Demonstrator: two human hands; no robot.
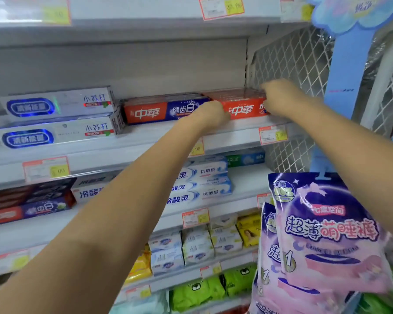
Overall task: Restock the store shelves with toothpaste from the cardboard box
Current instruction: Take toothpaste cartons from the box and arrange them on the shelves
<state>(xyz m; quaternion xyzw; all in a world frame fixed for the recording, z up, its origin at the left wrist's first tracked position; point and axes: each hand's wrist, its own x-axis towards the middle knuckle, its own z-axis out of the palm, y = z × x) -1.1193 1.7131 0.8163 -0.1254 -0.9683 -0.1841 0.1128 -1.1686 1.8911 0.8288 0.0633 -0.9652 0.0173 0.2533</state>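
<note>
While reaching up to the shelf (236, 129), works with both hands at the red box (243, 108) of toothpaste. Lies lengthwise along the front edge at the right end of the row, just beside the mesh panel (290, 57). Touches a red-and-blue box (159, 112) on its left, with more of the same red kind behind. Right hand (279, 98) wraps the right end, fingers curled over the top corner, thumb seemingly on the front face. Left hand (210, 114) sits at the left end, at the seam between the two front boxes. Fingers there hidden behind the knuckles, so cannot tell whether gripping or only nudging. Further left, two white boxes (57, 105), stacked. No cardboard box in view.

Probably squaring the red box into line, late in this one placement.

Likely light and stiff along its length, yet only thin card: prone to denting at the corners and bowing if squeezed mid-span. Glossy, so probably slippery against its neighbours. Should slide readily along the shelf, and could just as readily skate off the front lip. Best held at the two short ends, or pinched top and bottom close to one end, with flat pressure rather than dug-in fingertips. Worth minding the purple packs (322, 234) hanging near and right, under the right forearm, and the price tag (273, 134) on the shelf edge.
</note>
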